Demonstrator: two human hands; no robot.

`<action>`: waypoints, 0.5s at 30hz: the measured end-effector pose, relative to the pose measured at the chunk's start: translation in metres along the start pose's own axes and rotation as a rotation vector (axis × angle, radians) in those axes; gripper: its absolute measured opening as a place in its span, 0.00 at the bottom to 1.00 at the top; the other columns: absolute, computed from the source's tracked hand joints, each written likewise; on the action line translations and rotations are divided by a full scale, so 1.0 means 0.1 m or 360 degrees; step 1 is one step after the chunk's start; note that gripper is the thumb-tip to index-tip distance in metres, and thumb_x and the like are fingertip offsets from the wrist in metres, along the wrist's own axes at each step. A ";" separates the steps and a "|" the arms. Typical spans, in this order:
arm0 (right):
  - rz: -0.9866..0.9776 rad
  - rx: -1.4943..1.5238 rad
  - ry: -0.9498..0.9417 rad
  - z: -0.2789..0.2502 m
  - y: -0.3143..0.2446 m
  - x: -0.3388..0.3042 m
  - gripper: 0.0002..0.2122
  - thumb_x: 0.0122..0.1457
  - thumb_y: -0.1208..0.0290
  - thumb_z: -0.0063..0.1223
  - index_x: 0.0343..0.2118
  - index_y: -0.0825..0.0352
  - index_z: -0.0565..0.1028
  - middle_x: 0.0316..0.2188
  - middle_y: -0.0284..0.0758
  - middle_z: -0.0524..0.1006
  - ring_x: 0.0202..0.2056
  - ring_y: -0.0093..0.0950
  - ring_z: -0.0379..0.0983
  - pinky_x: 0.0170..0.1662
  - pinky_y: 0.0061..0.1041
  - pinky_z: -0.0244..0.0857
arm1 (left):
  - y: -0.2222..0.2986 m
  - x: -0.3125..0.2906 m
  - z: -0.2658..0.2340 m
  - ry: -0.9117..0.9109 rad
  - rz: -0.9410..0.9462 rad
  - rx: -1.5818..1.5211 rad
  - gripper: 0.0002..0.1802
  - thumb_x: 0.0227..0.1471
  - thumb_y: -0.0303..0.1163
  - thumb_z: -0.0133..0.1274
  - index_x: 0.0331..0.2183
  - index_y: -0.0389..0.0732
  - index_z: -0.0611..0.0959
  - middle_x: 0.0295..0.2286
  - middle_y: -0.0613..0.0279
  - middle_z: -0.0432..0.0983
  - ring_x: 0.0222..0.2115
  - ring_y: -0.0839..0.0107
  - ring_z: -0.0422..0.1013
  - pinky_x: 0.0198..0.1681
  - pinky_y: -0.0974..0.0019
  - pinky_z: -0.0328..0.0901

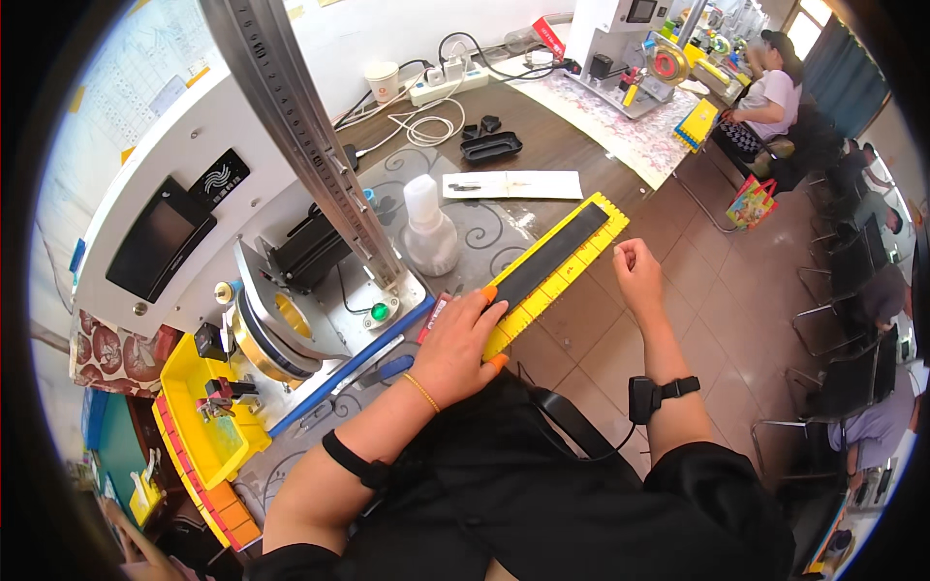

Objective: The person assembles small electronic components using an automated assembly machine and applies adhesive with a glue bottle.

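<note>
My left hand (463,339), with orange covers on some fingertips, grips the near end of a long yellow tray (513,328). A black strip (557,250) runs down the tray's middle, and its long edge is marked off in small notches. Just right of the tray's far end hangs my right hand (637,273), apart from it. Its fingers are curled with the thumb against them; whatever they may pinch is too small to make out. Behind the tray stands a translucent squeeze bottle (430,232). A small red packet (435,317) lies partly under my left hand.
On the left stands a white machine with a dark screen (160,237), metal column (305,126) and round wheel (266,334). A yellow bin (199,416) sits before it. Farther back are a white card (511,185), black dish (490,146), paper cup (382,82) and power strip (449,85). Co-workers sit at right.
</note>
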State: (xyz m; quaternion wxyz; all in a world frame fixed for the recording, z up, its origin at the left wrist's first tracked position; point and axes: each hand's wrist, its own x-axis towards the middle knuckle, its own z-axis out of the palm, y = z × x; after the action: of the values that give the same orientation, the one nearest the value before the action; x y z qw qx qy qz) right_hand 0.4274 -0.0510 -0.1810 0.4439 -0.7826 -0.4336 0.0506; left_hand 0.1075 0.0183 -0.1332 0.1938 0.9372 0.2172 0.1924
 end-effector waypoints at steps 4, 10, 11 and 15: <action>-0.0024 -0.0010 0.0096 0.16 0.16 0.07 0.05 0.57 0.71 0.54 0.30 0.66 0.72 0.19 0.31 0.71 0.21 0.22 0.65 0.27 0.24 0.62 | 0.01 0.04 -0.02 -0.0069 -0.0045 -0.0056 0.39 0.37 0.36 0.66 0.52 0.37 0.70 0.52 0.49 0.63 0.54 0.52 0.61 0.59 0.54 0.55; -0.0025 -0.0049 0.0017 0.17 0.08 0.12 0.05 0.56 0.72 0.53 0.30 0.66 0.71 0.19 0.32 0.70 0.21 0.25 0.66 0.28 0.26 0.63 | 0.02 0.10 -0.09 -0.0128 -0.0094 -0.0055 0.38 0.36 0.34 0.64 0.52 0.37 0.70 0.51 0.49 0.63 0.53 0.52 0.61 0.59 0.54 0.55; -0.0040 -0.0135 -0.0039 0.16 0.06 0.13 0.04 0.56 0.72 0.53 0.29 0.66 0.71 0.19 0.33 0.71 0.21 0.26 0.67 0.28 0.27 0.63 | 0.02 0.11 -0.09 -0.0141 -0.0100 -0.0052 0.38 0.36 0.33 0.64 0.52 0.37 0.70 0.51 0.49 0.64 0.52 0.52 0.61 0.59 0.54 0.55; -0.0044 -0.0299 -0.0122 0.15 0.05 0.14 0.04 0.55 0.72 0.53 0.30 0.66 0.70 0.21 0.35 0.72 0.22 0.30 0.69 0.29 0.29 0.64 | 0.04 0.13 -0.12 -0.0154 -0.0116 -0.0024 0.38 0.36 0.32 0.63 0.52 0.37 0.70 0.51 0.49 0.64 0.52 0.51 0.62 0.60 0.51 0.54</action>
State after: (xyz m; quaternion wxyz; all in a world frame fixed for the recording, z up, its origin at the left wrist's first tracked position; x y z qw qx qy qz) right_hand 0.4322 -0.0321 -0.1889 0.3522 -0.8122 -0.4638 0.0335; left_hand 0.1141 0.0245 -0.1182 0.2181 0.9353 0.2400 0.1414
